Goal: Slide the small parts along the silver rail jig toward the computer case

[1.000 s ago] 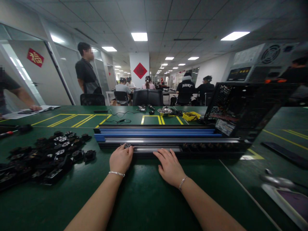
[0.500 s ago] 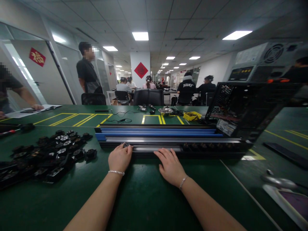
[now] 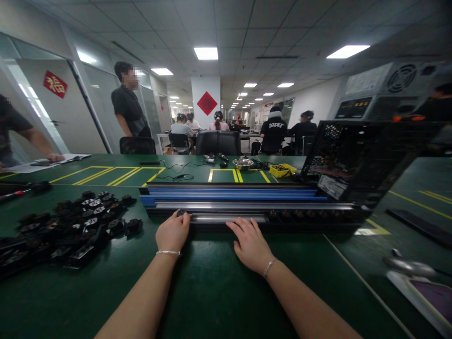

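In front of me lies a long rail assembly [image 3: 233, 193] with blue and black lengthwise strips. Its near channel has a silvery strip [image 3: 229, 219], and several small dark parts [image 3: 303, 214] sit in a row at its right end. My left hand [image 3: 173, 231] is closed around a small black part [image 3: 181, 213] at the channel's left end; the fingers hide most of it. My right hand [image 3: 249, 240] rests with fingers spread on the near edge of the rail, holding nothing.
A heap of black parts [image 3: 70, 226] lies at left. Behind the rail are a metal bowl [image 3: 242, 163], a yellow tray [image 3: 282, 170] and cables. An open computer case [image 3: 353, 155] stands at right, near a black bar [image 3: 420, 228] and a tablet-like device [image 3: 423, 296]. Co-workers are farther back.
My left hand has shifted slightly left along the rail with the small black part. My right hand stays in place.
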A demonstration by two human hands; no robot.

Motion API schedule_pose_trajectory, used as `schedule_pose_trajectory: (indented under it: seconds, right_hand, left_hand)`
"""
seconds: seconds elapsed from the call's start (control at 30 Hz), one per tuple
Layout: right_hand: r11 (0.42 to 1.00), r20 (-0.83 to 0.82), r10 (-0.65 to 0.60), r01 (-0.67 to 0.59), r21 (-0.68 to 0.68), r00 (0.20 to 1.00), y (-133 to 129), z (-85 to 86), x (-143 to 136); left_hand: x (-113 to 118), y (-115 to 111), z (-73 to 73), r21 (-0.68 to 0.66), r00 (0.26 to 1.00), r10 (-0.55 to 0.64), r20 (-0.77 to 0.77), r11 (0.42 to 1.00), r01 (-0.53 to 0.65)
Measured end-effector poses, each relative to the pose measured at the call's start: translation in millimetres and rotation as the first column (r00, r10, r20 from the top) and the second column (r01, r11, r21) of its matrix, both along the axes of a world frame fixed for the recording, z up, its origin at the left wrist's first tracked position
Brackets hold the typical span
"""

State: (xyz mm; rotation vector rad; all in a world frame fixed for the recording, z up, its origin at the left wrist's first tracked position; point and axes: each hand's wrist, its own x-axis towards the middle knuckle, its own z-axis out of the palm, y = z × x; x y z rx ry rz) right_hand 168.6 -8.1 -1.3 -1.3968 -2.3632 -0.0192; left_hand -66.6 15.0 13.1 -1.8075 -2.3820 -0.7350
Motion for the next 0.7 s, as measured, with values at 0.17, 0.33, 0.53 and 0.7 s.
schedule_pose_trajectory:
  seconds: [0.17,0.33,0.53,0.7]
  right_hand:
    - [1.000,-0.001,0.000,0.000,-0.001,1.000,-0.2,0.7,-0.3]
    - [1.000,0.013,-0.006,0.005,0.009,1.000,-0.5,1.0,-0.6]
    - [1.000,-0.004,0.002,-0.002,0.007,1.000,-0.6,0.9,0.1]
    - [1.000,0.010,-0.006,0.006,0.006,1.000,0.1,0.0,-0.4]
  left_hand:
    - [-2.9,1.6,-1.7,-0.019,0.997,0.015,0.074,1.000,-0.014]
    - [-4.7,2.2,-2.4,-0.017,0.996,0.009,0.086,1.000,-0.008]
    - [-6.9,2.2,-2.2,-0.029,0.994,0.028,0.104,0.999,-0.025]
    - [-7.8,1.1,1.6,-0.044,0.990,0.060,0.125,0.998,-0.055]
